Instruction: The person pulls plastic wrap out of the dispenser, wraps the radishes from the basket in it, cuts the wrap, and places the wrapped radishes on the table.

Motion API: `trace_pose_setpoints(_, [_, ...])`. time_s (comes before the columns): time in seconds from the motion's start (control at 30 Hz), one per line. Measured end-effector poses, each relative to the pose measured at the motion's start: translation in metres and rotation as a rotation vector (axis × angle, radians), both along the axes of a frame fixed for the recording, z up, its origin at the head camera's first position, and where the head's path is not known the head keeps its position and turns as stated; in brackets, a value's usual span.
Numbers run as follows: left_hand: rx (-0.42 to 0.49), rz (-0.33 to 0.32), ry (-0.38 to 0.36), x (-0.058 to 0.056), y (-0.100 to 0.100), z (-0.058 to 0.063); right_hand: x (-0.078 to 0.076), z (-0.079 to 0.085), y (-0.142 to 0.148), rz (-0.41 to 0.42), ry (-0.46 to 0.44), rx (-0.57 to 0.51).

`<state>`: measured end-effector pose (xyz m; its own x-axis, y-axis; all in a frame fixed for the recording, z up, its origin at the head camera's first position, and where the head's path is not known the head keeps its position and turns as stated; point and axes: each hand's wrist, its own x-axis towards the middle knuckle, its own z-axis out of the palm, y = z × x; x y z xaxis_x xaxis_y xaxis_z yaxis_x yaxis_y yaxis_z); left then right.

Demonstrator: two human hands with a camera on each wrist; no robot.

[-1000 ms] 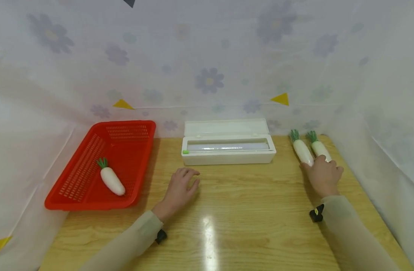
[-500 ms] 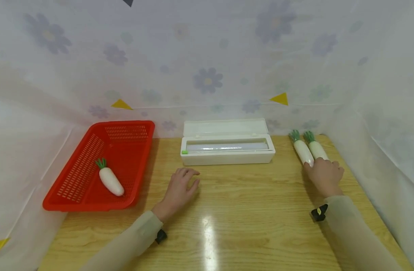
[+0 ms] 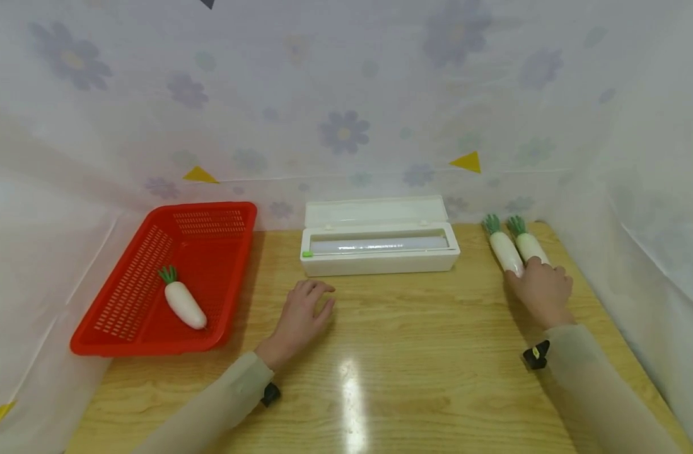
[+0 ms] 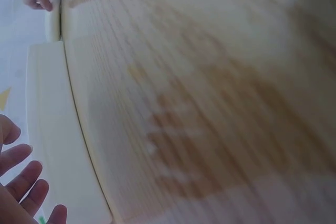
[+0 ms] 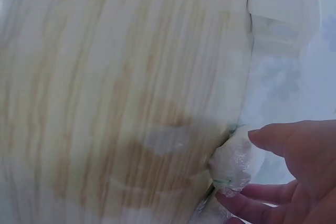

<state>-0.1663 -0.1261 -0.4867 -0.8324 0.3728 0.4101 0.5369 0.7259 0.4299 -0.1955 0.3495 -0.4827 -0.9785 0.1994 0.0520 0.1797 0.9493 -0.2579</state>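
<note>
On the right side of the table, two white radishes with green tops lie side by side: a left radish [image 3: 506,252] and a right radish [image 3: 531,247]. My right hand [image 3: 541,291] is at their near ends and covers part of them. In the right wrist view, its thumb and fingers pinch the end of a radish [image 5: 233,161] wrapped in clear film. My left hand [image 3: 298,320] holds nothing, its fingers loosely bent, just in front of a white cling film box [image 3: 380,263]. The box's lid stands up, and a film roll [image 3: 374,244] lies inside.
At the left stands a red plastic basket [image 3: 232,296] with slotted walls. One white radish [image 3: 184,305] with a green top lies in it. A flower-patterned white sheet [image 3: 343,94] hangs behind the wooden table [image 3: 414,366], with white sheets at both sides.
Over the last second the right radish has shifted left, closer to its neighbour, under my right hand. My left hand has stayed in place. The head view has shifted slightly.
</note>
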Motion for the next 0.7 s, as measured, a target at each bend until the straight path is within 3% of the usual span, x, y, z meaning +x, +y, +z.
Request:
trace_pose_setpoints(0.23, [-0.01,0.019,-0.003,0.0,0.002,0.0,0.0,0.004,0.001,0.011,0.002,0.009])
trace_pose_setpoints(0.4, [0.038,0.06,0.055,-0.007,0.003,0.001,-0.001,0.012,-0.005,0.059,0.205,0.014])
trace_pose_setpoints(0.53, [0.142,0.086,0.115,-0.024,0.0,0.005,-0.009,0.021,-0.016,0.195,0.341,-0.044])
trace_pose_setpoints(0.7, [0.242,0.16,0.113,-0.052,-0.007,0.008,-0.023,0.031,-0.036,0.348,0.33,-0.146])
